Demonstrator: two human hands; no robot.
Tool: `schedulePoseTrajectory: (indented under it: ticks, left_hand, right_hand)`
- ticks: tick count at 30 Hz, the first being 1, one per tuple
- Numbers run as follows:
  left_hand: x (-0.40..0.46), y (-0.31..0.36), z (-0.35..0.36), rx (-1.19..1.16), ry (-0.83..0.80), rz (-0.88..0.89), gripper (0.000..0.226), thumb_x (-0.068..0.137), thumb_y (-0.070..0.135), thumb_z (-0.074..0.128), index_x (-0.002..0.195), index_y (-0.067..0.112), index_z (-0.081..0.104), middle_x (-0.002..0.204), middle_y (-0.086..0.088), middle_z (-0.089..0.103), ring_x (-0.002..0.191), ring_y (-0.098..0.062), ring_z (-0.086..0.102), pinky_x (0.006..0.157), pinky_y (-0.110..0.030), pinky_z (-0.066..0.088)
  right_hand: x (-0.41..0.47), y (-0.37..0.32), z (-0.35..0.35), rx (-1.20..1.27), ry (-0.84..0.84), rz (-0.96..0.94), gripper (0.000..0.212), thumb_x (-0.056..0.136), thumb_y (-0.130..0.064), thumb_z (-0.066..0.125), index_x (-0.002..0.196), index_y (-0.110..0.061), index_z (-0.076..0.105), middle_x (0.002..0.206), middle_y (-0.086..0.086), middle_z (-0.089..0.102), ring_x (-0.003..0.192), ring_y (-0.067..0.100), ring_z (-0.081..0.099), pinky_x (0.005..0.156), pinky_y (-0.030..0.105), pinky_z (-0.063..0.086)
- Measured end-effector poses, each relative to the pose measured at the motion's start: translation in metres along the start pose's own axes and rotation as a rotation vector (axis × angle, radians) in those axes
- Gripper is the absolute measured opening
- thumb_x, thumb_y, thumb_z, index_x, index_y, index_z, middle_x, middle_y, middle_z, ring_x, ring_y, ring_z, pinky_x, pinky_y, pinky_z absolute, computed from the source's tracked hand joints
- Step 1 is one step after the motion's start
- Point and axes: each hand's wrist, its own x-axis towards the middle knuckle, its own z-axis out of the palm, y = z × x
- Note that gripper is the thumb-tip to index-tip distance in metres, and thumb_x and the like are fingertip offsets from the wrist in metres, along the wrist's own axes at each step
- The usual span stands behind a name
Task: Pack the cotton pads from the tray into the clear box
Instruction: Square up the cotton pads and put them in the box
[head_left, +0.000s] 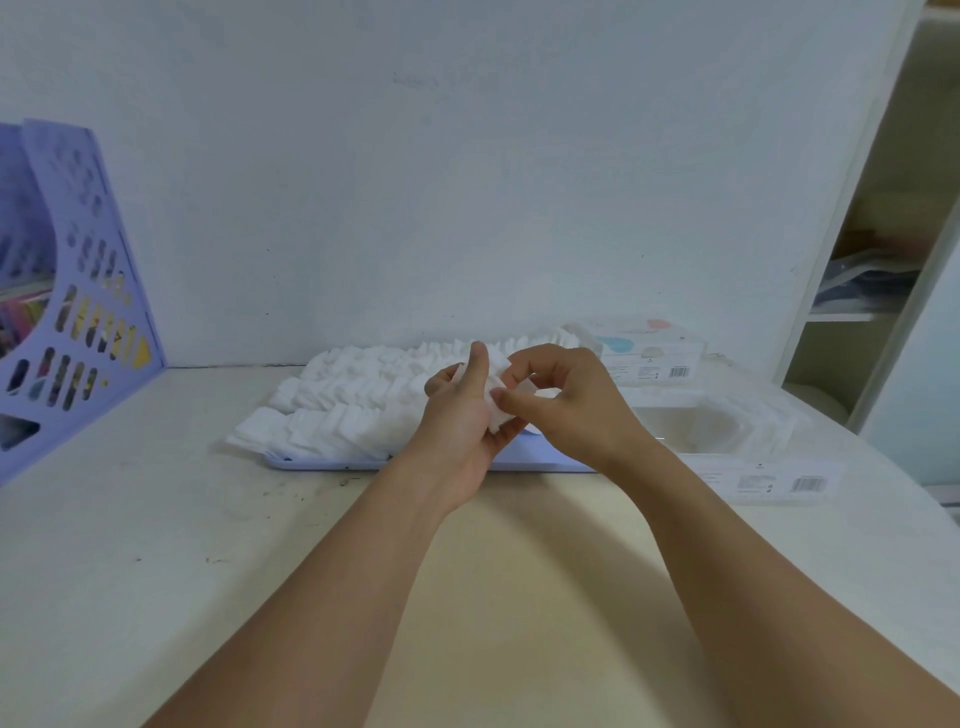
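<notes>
We see the bench (156, 519) under both hands, and to the left of the left hand stands a purple file rack (78, 291). Behind the hands lies the tray (322, 461) with rows of white cotton pads (332, 410) on it, and the clear box (727, 431) sits just to the right of the right hand. Our left hand (462, 415) holds a small stack of pads (496, 400) in curled fingers, and our right hand (566, 405) pinches that same stack.
</notes>
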Motion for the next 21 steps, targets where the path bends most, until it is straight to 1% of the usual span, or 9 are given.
schedulePoseTrajectory:
  ticks: [2,4,6,8,11,12,15,17,21]
  left_hand:
    - [0.001,0.0,0.0,-0.033,0.002,-0.001,0.046,0.104,0.037,0.052,0.139,0.01,0.038,0.131,-0.015,0.064,0.111,-0.027,0.07,0.098,-0.044,0.056]
    - [0.001,0.0,-0.002,-0.061,-0.014,-0.018,0.043,0.104,0.027,0.053,0.14,0.007,0.04,0.135,-0.02,0.06,0.117,-0.031,0.067,0.099,-0.045,0.055]
    - [0.002,-0.001,-0.003,-0.07,-0.024,-0.032,0.043,0.102,0.013,0.051,0.142,0.002,0.04,0.138,-0.026,0.055,0.123,-0.036,0.062,0.098,-0.047,0.055]
    - [0.003,-0.001,-0.004,-0.065,-0.025,-0.029,0.043,0.1,0.006,0.048,0.142,0.0,0.039,0.139,-0.029,0.052,0.125,-0.039,0.06,0.098,-0.049,0.055]
    - [0.003,-0.001,-0.004,-0.076,-0.025,-0.033,0.042,0.101,0.009,0.049,0.141,0.001,0.04,0.14,-0.028,0.05,0.125,-0.039,0.059,0.095,-0.049,0.057]
    - [0.003,-0.001,-0.004,-0.09,-0.024,-0.041,0.041,0.101,0.011,0.05,0.14,0.001,0.041,0.141,-0.027,0.05,0.125,-0.039,0.059,0.094,-0.048,0.057]
    - [0.005,-0.001,-0.005,-0.145,-0.027,-0.066,0.041,0.102,0.015,0.051,0.139,0.001,0.043,0.14,-0.027,0.05,0.124,-0.039,0.059,0.091,-0.048,0.058]
    - [0.006,-0.001,-0.006,-0.164,-0.035,-0.079,0.041,0.105,0.021,0.048,0.14,0.001,0.042,0.138,-0.028,0.052,0.123,-0.04,0.061,0.093,-0.05,0.057]
    - [0.007,-0.002,-0.005,-0.184,-0.033,-0.1,0.043,0.109,0.028,0.039,0.143,0.002,0.041,0.136,-0.027,0.056,0.123,-0.039,0.061,0.097,-0.049,0.053]
  right_hand:
    - [0.001,0.001,-0.001,0.042,0.046,0.027,0.009,0.087,-0.008,0.074,0.081,-0.003,0.071,0.088,0.014,0.074,0.078,0.022,0.071,0.069,0.024,0.054]
    - [0.001,0.003,-0.002,0.08,0.094,0.046,0.013,0.087,-0.005,0.074,0.075,-0.002,0.068,0.082,0.02,0.073,0.066,0.023,0.069,0.058,0.019,0.049]
    - [0.001,0.005,-0.001,0.1,0.117,0.066,0.014,0.086,-0.002,0.074,0.073,-0.002,0.067,0.079,0.023,0.073,0.065,0.022,0.068,0.053,0.017,0.048]
    - [0.002,0.007,-0.001,0.11,0.126,0.068,0.011,0.084,-0.001,0.074,0.075,0.0,0.068,0.08,0.024,0.072,0.068,0.025,0.07,0.054,0.02,0.052]
    - [0.003,0.01,-0.001,0.1,0.145,0.063,0.009,0.084,-0.003,0.074,0.078,0.001,0.068,0.079,0.021,0.073,0.075,0.033,0.073,0.062,0.036,0.058]
    - [0.003,0.011,-0.001,0.1,0.154,0.061,0.009,0.084,-0.004,0.075,0.079,0.0,0.069,0.079,0.02,0.073,0.076,0.033,0.073,0.065,0.038,0.059]
    - [0.006,0.015,-0.003,0.171,0.147,0.094,0.011,0.085,-0.003,0.076,0.078,-0.004,0.067,0.077,0.015,0.072,0.069,0.025,0.07,0.063,0.029,0.056]
    - [0.007,0.016,-0.005,0.284,0.107,0.132,0.015,0.085,-0.001,0.078,0.078,-0.004,0.065,0.072,0.012,0.068,0.065,0.02,0.067,0.062,0.028,0.056]
    - [0.008,0.017,-0.008,0.31,0.069,0.123,0.017,0.084,0.008,0.075,0.078,-0.004,0.064,0.079,0.012,0.068,0.064,0.02,0.066,0.058,0.025,0.054]
